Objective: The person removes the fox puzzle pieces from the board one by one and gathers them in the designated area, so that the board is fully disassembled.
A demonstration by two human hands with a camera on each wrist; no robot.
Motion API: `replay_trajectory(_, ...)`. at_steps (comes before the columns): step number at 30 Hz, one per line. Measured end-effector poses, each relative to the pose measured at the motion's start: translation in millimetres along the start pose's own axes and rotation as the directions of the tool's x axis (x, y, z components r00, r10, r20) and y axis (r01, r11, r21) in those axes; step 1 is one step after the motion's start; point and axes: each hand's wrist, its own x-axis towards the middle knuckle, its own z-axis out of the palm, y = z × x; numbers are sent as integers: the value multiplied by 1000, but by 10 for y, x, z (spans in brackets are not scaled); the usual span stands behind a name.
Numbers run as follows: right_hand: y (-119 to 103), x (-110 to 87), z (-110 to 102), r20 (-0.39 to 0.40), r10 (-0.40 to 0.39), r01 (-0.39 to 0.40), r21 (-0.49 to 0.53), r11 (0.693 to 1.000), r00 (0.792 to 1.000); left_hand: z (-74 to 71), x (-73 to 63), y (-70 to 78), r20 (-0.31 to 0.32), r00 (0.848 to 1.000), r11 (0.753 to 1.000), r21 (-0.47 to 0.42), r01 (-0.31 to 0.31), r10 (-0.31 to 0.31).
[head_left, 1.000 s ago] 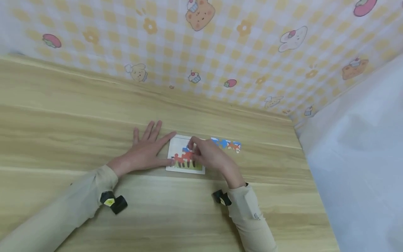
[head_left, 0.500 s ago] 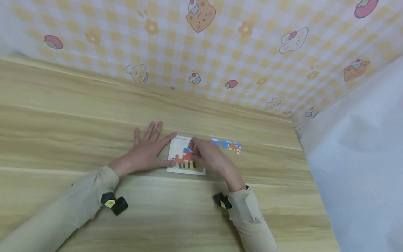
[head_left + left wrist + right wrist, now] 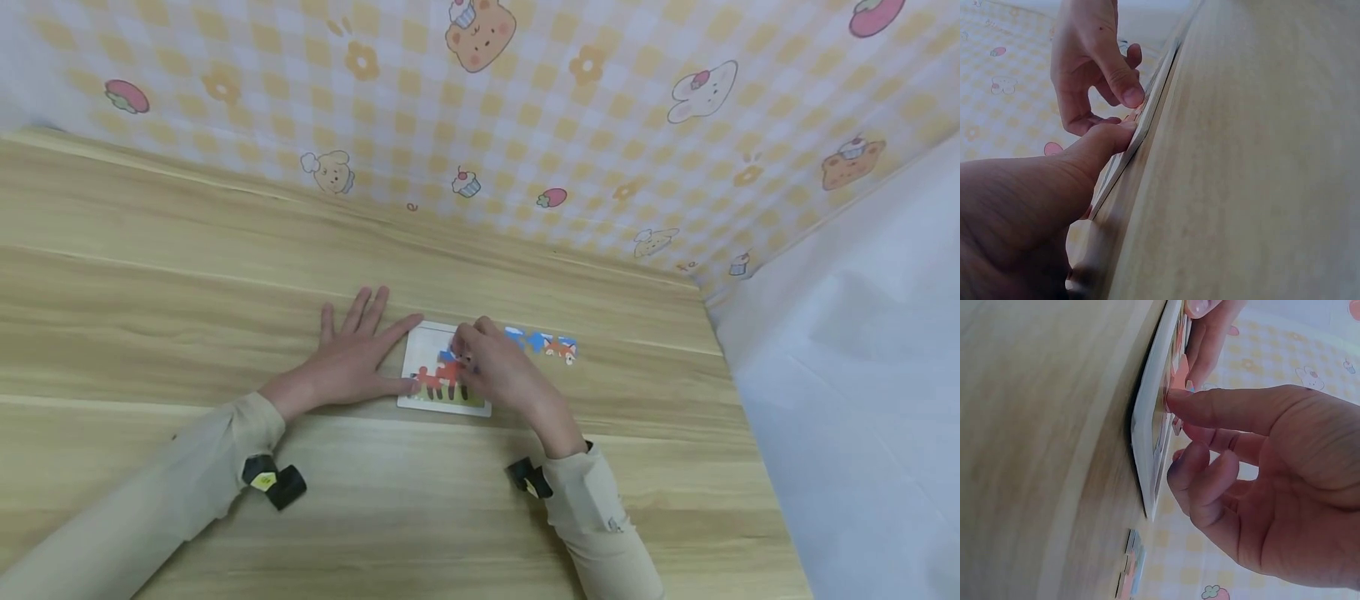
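Observation:
A white-rimmed jigsaw puzzle tray (image 3: 444, 408) lies flat on the table, its lower part filled with pieces showing an orange-red animal body, dark legs and green ground. My left hand (image 3: 337, 362) spreads its fingers at the tray's left side, thumb and index fingertip resting on the rim. Over the right half of the tray, my right hand (image 3: 508, 367) curls its fingers and pinches a puzzle piece (image 3: 1177, 425) between thumb and fingers, close over the joined pieces. Much of that piece is hidden by the fingers. The orange-red piece (image 3: 1180, 372) sticks up beside the right thumb.
Several loose puzzle pieces (image 3: 536, 342), blue with white, lie right of the tray, with a fox-face piece (image 3: 559, 348) at their end. A yellow checked cloth (image 3: 405, 108) rises behind the wooden table (image 3: 360, 517). A white sheet (image 3: 847, 333) hangs at the right.
The right hand has shifted slightly, its fingers lifting and curling more over the same spot. The left hand stays in place on the tray's rim.

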Motion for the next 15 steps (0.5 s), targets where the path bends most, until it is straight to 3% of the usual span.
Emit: replay_trajectory(15,-7,-7,-12,60,63,-65,44,997,996,-5,-1,-3,5,1000,1000,10,4,-4)
